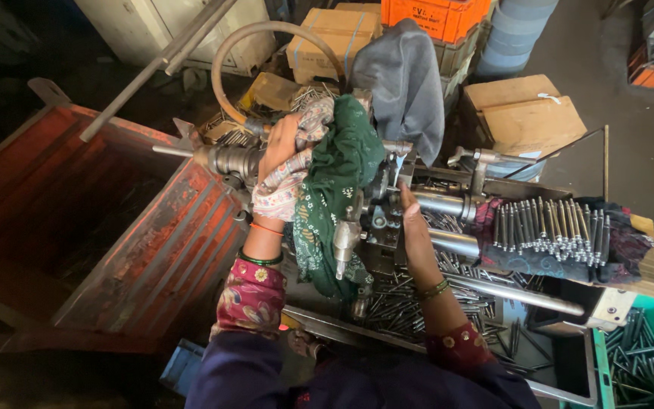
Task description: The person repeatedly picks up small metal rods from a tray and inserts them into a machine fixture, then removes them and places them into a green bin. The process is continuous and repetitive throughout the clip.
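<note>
Your left hand, its grip closed on a patterned cloth padding the machine's steel lever, steadies it while your right hand, fingers together, presses a part at the fixture, finished pins racked just beyond.

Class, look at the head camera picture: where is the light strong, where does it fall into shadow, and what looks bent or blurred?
Head view: brightest on the rods on the cloth and the cardboard boxes; lower left corner nearly black; edges bow from the wide lens; left hand and right hand fairly sharp.
</note>
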